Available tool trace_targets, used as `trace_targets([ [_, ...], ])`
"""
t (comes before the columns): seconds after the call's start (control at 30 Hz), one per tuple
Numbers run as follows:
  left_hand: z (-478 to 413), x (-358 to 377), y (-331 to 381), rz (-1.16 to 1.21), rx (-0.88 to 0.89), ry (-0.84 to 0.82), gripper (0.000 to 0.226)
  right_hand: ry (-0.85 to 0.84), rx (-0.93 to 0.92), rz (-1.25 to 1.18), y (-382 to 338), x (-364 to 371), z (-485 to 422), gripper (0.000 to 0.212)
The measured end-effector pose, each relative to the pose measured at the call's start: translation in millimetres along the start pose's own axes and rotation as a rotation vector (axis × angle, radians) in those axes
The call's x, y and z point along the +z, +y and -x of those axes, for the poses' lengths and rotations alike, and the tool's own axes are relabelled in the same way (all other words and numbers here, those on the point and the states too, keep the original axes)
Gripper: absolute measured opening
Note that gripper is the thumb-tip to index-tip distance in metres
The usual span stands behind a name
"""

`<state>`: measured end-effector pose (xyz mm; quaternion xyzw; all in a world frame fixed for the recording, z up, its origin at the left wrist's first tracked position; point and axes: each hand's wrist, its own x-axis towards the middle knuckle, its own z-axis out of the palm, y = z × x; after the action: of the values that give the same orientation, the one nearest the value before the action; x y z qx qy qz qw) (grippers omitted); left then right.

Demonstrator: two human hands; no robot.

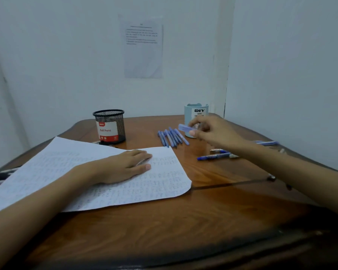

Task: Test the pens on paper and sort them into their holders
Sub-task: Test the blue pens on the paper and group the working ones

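Brown wood grain covers the table (203, 211), which stands in a corner of pale walls. One sheet of paper (47, 162), filled with rows of small writing, lies on the table's near left part. The left hand (123, 166) rests flat on it, palm down, with the fingers straight and together and nothing in its grasp. Two holders stand at the back. One is a black mesh holder (109, 123) with a red and white label reading "Ball Pens", just beyond the sheet's far edge. The other is a light-blue holder (195, 112) marked "DIY", further right. The right hand (213, 131) hangs in front of the light-blue holder with its fingers curled, pinching one blue pen (185, 128) at the fingertips. That pen is blurred, so its full length cannot be told. Below and left of it a row of blue pens (173, 137) lies side by side on the wood, about six, though they touch and blur too much for a sure count. Three more pens lie apart on the right: a dark blue pen (213, 157) nearest the paper, a second pen (220, 151) just behind it, and a third pen (265, 143) beyond the right forearm. One printed sheet (142, 47) hangs on the wall.
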<state>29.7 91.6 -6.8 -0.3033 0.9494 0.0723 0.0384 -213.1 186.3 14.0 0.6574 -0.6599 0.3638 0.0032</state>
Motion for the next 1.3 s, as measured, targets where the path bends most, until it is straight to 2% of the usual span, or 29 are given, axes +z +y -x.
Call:
trace_targets([
  [0.1,-1.7,1.8,2.8,0.006,-0.026,0.011,0.076,0.007,0.082,0.083,-2.4,12.4,-10.4,0.035],
  [0.17,-2.1,1.1,2.9,0.004,-0.032,0.012,0.059,-0.004,0.075,0.183,-2.9,22.1,-12.8,0.035],
  [0.37,-2.0,2.2,1.1,-0.012,-0.013,0.002,0.057,-0.047,-0.026,0.416,-2.1,44.0,-9.0,0.040],
  [0.5,-1.7,1.7,2.3,-0.011,-0.012,0.005,0.057,-0.078,-0.137,0.661,-5.9,42.4,-10.7,0.050],
  [0.57,-1.5,1.7,2.7,-0.016,-0.012,0.010,0.057,-0.170,-0.132,0.694,-8.4,39.3,-10.9,0.057],
  [0.63,-1.5,2.0,2.5,-0.015,-0.011,0.011,0.058,-0.347,-0.099,0.664,-12.0,32.9,-10.0,0.065],
  [0.7,-1.6,2.0,2.5,-0.009,-0.011,0.009,0.057,-0.530,-0.048,0.560,-17.5,20.8,-10.3,0.061],
  [0.77,-2.1,1.6,2.4,-0.003,-0.013,0.004,0.056,-0.642,-0.003,0.451,-19.8,0.8,-15.0,0.046],
  [0.87,-1.9,1.4,2.6,0.000,-0.010,0.000,0.056,-0.741,0.119,0.067,-16.0,-32.4,-19.2,0.020],
  [0.93,-1.8,1.2,2.3,0.000,-0.010,-0.002,0.056,-0.620,0.154,-0.266,-8.5,-42.5,-19.1,0.016],
  [1.0,-1.6,1.3,2.2,0.000,-0.011,-0.002,0.056,-0.415,0.232,-0.686,-1.6,-38.6,-17.3,0.026],
  [1.07,-1.5,1.3,2.5,0.000,-0.011,-0.004,0.056,-0.270,0.260,-0.986,1.0,-24.7,-14.5,0.033],
  [1.13,-1.8,1.1,2.8,-0.001,-0.012,-0.004,0.056,-0.176,0.209,-1.062,-1.8,-9.7,-11.4,0.028],
  [1.23,-2.5,0.9,2.2,-0.005,-0.009,-0.003,0.056,-0.073,0.169,-0.954,-12.7,14.1,-1.8,0.023],
  [1.3,-2.8,1.7,1.0,-0.004,-0.006,0.001,0.056,-0.095,0.210,-1.003,-18.1,29.4,7.5,0.021],
])
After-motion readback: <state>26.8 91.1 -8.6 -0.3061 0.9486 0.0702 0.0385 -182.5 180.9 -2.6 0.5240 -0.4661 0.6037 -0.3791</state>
